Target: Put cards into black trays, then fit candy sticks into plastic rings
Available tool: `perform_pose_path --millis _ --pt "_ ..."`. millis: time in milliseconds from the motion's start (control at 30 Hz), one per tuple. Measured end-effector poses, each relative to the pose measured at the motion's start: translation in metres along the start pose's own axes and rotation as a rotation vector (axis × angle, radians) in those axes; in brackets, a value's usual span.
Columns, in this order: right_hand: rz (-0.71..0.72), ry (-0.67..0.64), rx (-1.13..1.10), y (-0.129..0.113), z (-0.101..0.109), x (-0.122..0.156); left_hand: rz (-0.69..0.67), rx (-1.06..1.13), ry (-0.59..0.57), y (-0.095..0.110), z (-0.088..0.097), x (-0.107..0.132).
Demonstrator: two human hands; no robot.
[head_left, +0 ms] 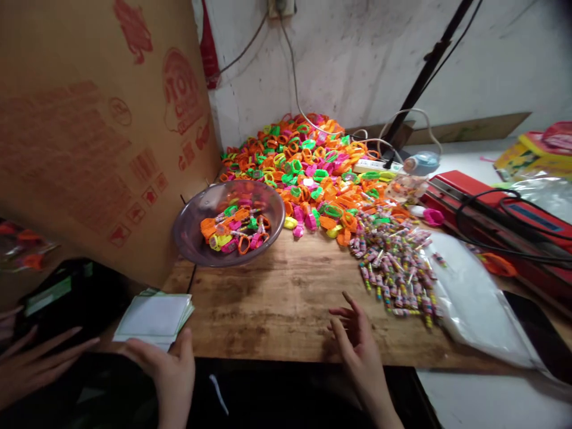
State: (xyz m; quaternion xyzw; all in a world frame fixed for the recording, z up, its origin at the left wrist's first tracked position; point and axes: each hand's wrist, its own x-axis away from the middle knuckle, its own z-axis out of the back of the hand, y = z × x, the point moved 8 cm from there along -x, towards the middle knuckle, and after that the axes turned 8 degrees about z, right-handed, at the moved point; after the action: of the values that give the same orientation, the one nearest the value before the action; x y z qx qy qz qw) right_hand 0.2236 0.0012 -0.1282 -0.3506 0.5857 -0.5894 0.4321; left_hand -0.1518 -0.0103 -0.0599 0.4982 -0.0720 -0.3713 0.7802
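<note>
A stack of white cards (154, 314) with green edges is at the table's front left. My left hand (170, 366) grips its near edge, thumb on the right and fingers on the left. Over the front of the wooden table (268, 298), my right hand (357, 348) is held with its fingers apart and nothing in them. To that hand's right lies a heap of small wrapped candy sticks (402, 268). A translucent purple bowl (190, 238) farther back holds bright plastic toy watches and some wrapped sticks.
A large pile of colourful toy watches (304, 158) lies against the wall. A tall cardboard box (89, 119) blocks the left. Another person's hand (38, 363) is at far left. Plastic bags (478, 304), a phone (540, 333) and a red sealer-like machine (496, 220) with cables are right.
</note>
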Motion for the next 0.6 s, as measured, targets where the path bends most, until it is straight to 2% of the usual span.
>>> perform_pose_path --millis 67,100,133,200,233,267,367,467,533,600 --pt "0.013 0.023 0.029 0.001 0.009 -0.003 -0.155 -0.228 0.022 0.020 -0.014 0.013" --pt "0.018 0.018 0.037 0.003 0.011 -0.005 -0.253 -0.299 -0.022 0.032 -0.029 0.021" --pt "0.023 0.005 0.048 0.005 0.011 -0.009 -0.378 -0.343 -0.146 0.045 -0.053 0.031" --pt "0.062 -0.046 0.106 0.007 0.007 -0.020 -0.610 -0.313 -0.515 0.072 -0.111 0.058" --pt "0.107 -0.081 0.159 0.006 0.001 -0.028 -0.688 -0.277 -0.721 0.083 -0.141 0.073" --pt "0.174 -0.117 0.231 0.002 -0.005 -0.038 -0.723 -0.262 -0.815 0.095 -0.167 0.080" --pt "0.400 -0.190 0.445 -0.014 -0.029 -0.074 -0.755 -0.254 -0.844 0.134 -0.238 0.078" --pt "0.507 -0.189 0.526 -0.026 -0.045 -0.110 -0.693 -0.283 -0.764 0.164 -0.296 0.058" --pt "0.539 -0.172 0.554 -0.033 -0.049 -0.128 -0.643 -0.307 -0.733 0.173 -0.320 0.046" --pt "0.561 -0.150 0.594 -0.038 -0.044 -0.139 -0.636 -0.312 -0.755 0.176 -0.331 0.044"
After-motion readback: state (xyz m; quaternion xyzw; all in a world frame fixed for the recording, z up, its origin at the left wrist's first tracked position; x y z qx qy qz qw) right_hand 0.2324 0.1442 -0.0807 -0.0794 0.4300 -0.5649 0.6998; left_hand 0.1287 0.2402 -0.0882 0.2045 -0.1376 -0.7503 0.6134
